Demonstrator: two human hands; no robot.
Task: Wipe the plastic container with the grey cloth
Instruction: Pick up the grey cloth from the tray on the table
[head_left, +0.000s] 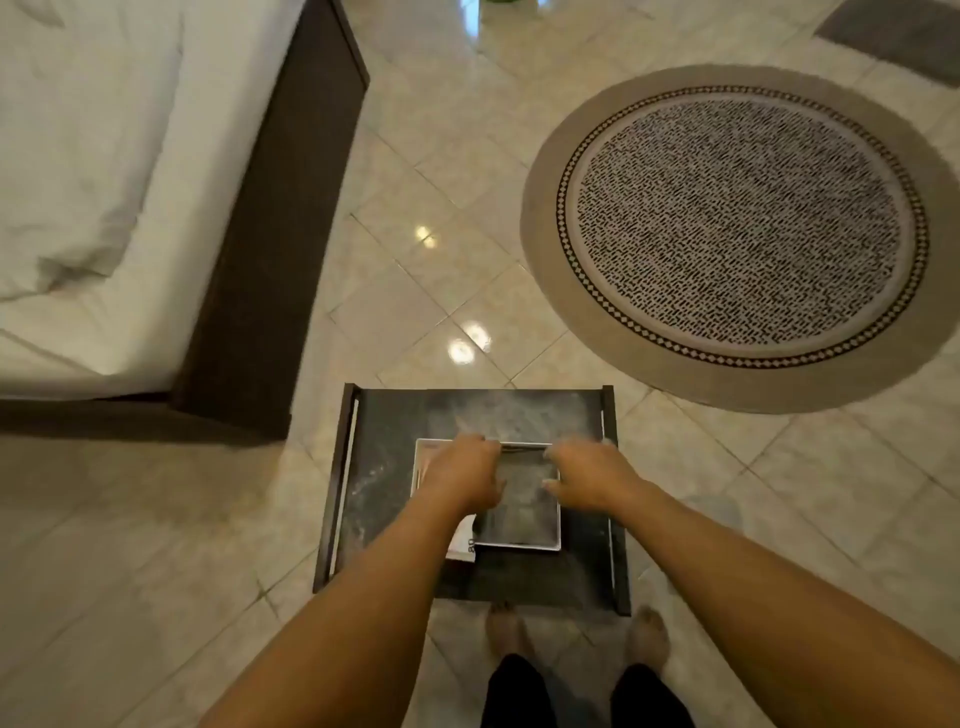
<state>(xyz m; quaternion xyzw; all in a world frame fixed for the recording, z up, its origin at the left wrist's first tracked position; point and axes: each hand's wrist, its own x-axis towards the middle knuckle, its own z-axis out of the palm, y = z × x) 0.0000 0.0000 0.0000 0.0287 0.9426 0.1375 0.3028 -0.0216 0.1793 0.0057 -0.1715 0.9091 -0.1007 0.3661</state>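
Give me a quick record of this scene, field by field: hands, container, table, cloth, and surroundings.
left hand: on the container's far left edge, grip unclear
right hand: on its far right edge, grip unclear
plastic container: clear, square, on the table
table: small, dark marbled top
grey cloth: not visible
round rug: on the tiled floor, far right
bed: far left

You're in home bedroom. Bed (78, 182) with rumpled white sheet and dark wood frame at left. Glossy beige marble-tile floor (415, 291). Round patterned rug (737, 228) at right. Small dark side table (395, 457) in front of your bare feet (647, 636).
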